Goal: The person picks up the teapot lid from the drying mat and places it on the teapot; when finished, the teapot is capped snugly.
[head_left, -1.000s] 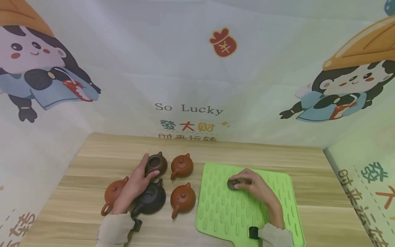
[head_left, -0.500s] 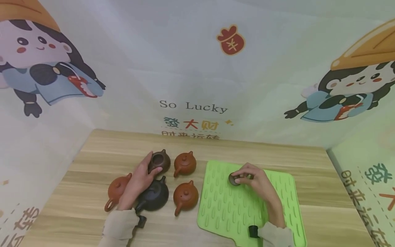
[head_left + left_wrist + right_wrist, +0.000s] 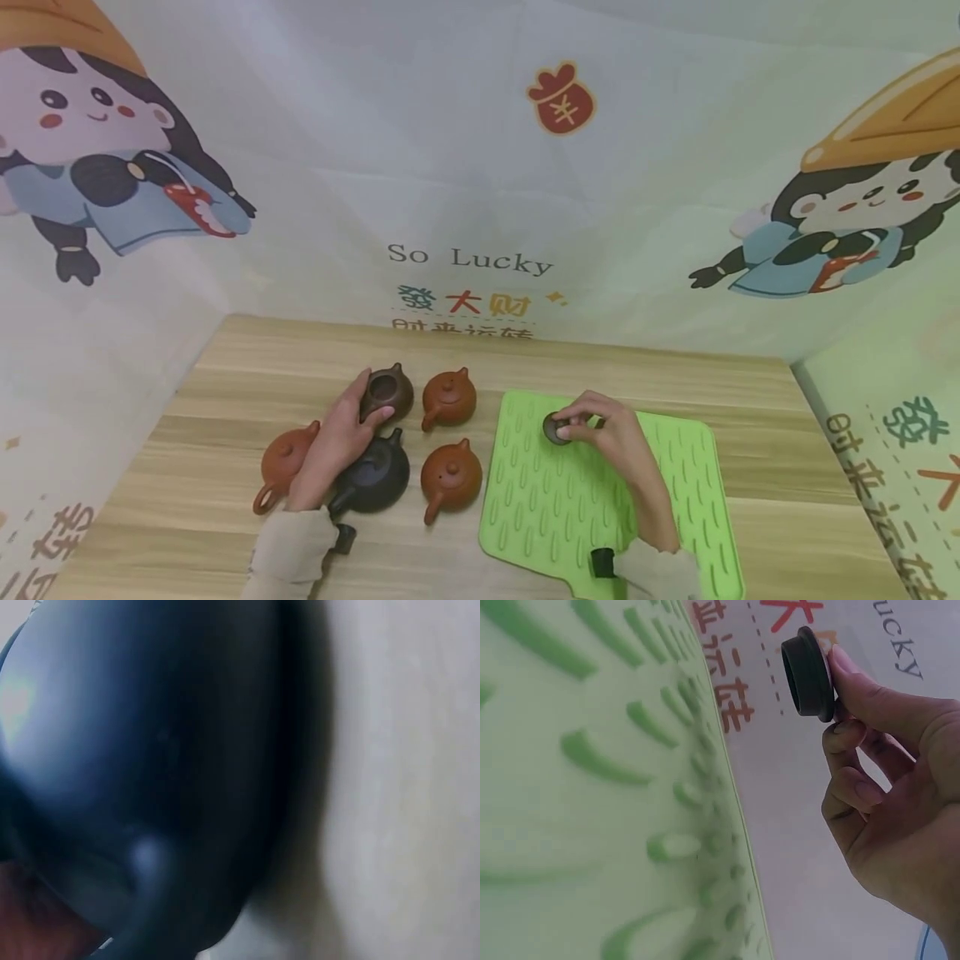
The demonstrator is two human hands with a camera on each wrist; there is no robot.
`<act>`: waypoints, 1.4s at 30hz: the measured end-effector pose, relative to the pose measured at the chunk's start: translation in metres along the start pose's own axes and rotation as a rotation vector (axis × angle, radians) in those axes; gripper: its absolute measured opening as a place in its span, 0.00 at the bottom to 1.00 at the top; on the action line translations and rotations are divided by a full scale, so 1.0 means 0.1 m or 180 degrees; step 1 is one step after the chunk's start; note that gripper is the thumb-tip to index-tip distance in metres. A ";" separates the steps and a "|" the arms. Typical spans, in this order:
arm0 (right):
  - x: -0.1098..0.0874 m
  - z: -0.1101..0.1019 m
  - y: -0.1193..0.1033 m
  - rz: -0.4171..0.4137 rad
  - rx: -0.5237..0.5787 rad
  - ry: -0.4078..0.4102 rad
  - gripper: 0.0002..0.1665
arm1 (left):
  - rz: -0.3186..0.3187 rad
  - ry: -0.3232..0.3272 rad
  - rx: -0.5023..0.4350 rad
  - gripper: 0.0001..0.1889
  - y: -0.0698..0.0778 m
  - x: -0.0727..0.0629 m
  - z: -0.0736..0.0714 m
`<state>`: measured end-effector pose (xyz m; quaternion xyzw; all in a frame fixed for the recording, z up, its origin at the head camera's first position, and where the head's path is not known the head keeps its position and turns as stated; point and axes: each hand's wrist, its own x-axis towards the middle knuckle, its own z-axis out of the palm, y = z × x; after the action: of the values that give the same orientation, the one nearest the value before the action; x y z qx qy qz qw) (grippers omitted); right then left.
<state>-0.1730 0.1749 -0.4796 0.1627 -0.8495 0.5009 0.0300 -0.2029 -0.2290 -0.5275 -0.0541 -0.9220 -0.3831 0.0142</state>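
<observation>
My left hand [image 3: 347,429] grips the side of a dark brown teapot [image 3: 397,393], whose round top opening is uncovered. Between the thumb and fingers of my right hand [image 3: 611,429] a small dark teapot lid [image 3: 808,675] is pinched, held above the green mat [image 3: 525,508]. The right wrist view shows this lid tilted on edge, its hollow underside facing left. Just below my left hand sits a black teapot [image 3: 378,477], which fills much of the left wrist view. The lid's knob is hidden by my fingers.
Two reddish-brown lidded teapots stand right of the dark ones, one at the back [image 3: 450,398] and one nearer [image 3: 452,477]. Another reddish teapot [image 3: 283,458] is partly behind my left forearm. A printed cloth [image 3: 465,192] hangs behind the wooden table [image 3: 187,467].
My right hand has shifted slightly left over the mat with the lid, which has turned in my fingers' view. My left hand stays on the dark brown teapot. The head view has shifted a little.
</observation>
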 end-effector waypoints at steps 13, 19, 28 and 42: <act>0.13 0.11 -0.15 0.0177 -0.0013 0.0024 0.06 | -0.0135 -0.0117 -0.0102 0.41 0.25 -0.06 -0.13; 0.22 0.18 -0.24 0.0106 0.0069 -0.0013 0.06 | -0.0247 -0.0259 -0.0074 0.41 0.30 -0.07 -0.16; 0.35 0.32 -0.37 0.0040 0.0098 -0.0204 0.06 | -0.0235 -0.0256 -0.0053 0.40 0.30 -0.06 -0.15; 0.62 0.58 -0.59 -0.0196 -0.0064 -0.0492 0.07 | -0.0224 -0.0227 -0.0032 0.39 0.31 -0.06 -0.15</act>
<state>-0.2073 0.0835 -0.4450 0.2267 -0.8489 0.4772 -0.0187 -0.1936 -0.2185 -0.4959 -0.0353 -0.9213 -0.3858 -0.0325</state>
